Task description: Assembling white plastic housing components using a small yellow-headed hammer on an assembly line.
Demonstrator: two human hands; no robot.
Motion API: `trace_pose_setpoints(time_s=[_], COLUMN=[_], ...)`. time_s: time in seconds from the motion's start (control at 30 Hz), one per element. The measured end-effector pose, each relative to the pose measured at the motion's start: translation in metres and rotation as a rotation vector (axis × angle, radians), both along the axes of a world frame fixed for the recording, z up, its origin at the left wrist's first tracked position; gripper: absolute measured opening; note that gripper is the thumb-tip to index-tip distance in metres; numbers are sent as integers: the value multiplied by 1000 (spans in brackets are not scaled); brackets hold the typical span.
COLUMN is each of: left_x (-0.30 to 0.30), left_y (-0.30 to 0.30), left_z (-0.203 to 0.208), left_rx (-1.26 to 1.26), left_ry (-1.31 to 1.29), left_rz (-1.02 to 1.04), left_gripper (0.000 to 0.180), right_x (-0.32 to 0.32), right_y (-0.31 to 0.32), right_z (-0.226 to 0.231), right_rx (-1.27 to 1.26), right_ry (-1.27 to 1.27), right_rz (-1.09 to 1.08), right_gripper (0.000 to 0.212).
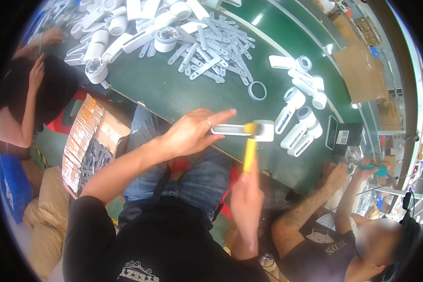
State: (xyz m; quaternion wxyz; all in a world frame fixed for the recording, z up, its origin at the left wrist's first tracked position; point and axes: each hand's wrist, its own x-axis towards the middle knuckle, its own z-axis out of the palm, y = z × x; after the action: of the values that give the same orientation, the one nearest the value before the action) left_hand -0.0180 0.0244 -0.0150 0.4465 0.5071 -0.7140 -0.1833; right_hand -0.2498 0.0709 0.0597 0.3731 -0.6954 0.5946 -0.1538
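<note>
**Hammer over a white part at the green table's edge**

From my remote seat I saw the right hand clenched round a yellow hammer, both slightly blurred. The left hand had its index finger stretched out and its thumb beside the left end of the part; whether it gripped, I could not tell. The part lay near the table's close edge, the hammer's head over it; I could not make out contact.

The table was dark green and smooth. Beyond the hands lay a grey ring, a heap of grey strips and jumbled white fans; more fans stretched along the right. A carton of grey pieces stood to the left. Co-workers sat on both sides, and brown boxes filled the far right.

The part looked white and long, its slender left stretch rounded at the end, its right end a broader block.
</note>
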Motion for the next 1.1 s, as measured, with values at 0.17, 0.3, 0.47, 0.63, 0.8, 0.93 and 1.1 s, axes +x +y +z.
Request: trace_pose_setpoints(time_s=[0.17,0.3,0.47,0.63,0.8,0.93,1.1], left_x=[-1,-2,5,12,83,160,289], left_y=[5,2,3,5,100,196,192], left_z=[2,-5,-1,-13,15,26,24], left_rx=[214,269,247,-218,-274,-142,-40], left_ry=[123,136,154,101,-60,-274,-161], left_rz=[58,51,75,50,365,1006,1662], left_gripper=[91,90,84,23,29,32,34], right_x=[0,5,13,-5,-7,2,1], right_y=[9,1,-11,-17,-67,-81,-80], right_z=[18,20,-17,-26,-47,-67,-66], right_rx=[31,33,-95,-43,-24,-14,-15], right_ry=[-136,-22,25,-633,-662,-712,-713], right_rz=[-20,96,187,-183,-339,-330,-312], right_gripper=[56,57,58,60,55,53,55])
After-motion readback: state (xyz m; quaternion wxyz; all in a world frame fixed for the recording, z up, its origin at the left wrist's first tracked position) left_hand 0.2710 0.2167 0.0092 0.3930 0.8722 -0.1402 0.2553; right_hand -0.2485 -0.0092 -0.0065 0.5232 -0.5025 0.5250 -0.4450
